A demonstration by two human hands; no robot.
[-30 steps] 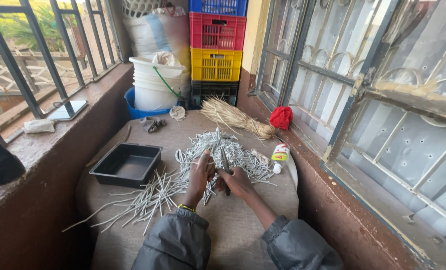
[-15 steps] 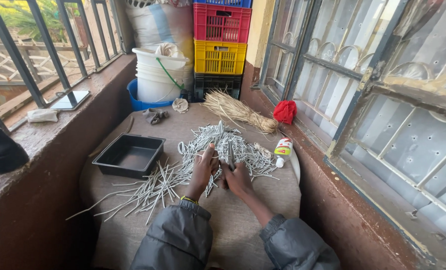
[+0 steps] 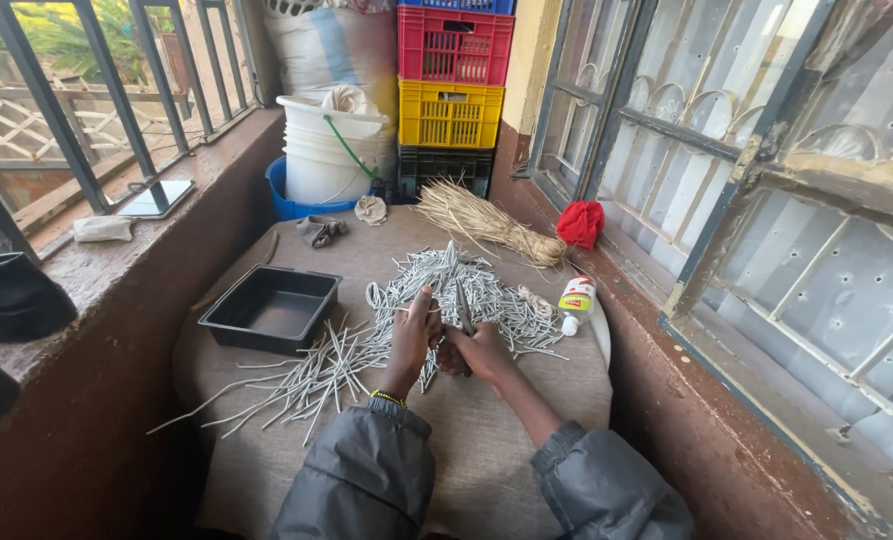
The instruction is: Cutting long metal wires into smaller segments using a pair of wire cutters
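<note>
A heap of thin pale grey rolled sticks (image 3: 467, 290) lies on a table covered with brown sackcloth (image 3: 487, 420); more sticks (image 3: 297, 375) fan out to the left front. My left hand (image 3: 414, 335) pinches one stick over the heap. My right hand (image 3: 482, 350) grips a dark pair of scissors (image 3: 464, 305) whose blades point up, right beside the left hand's fingers. Both sleeves are grey.
A black rectangular tray (image 3: 272, 308) sits left of the heap. A glue bottle (image 3: 575, 300) and a white plate edge (image 3: 601, 335) lie to the right, with a straw bundle (image 3: 487, 225) and red cloth (image 3: 580, 222) behind. White buckets (image 3: 327, 150) and stacked crates (image 3: 454, 85) stand at the back.
My hands stay together over the stick heap, holding the scissors and a stick; the view has shifted slightly closer and lower.
</note>
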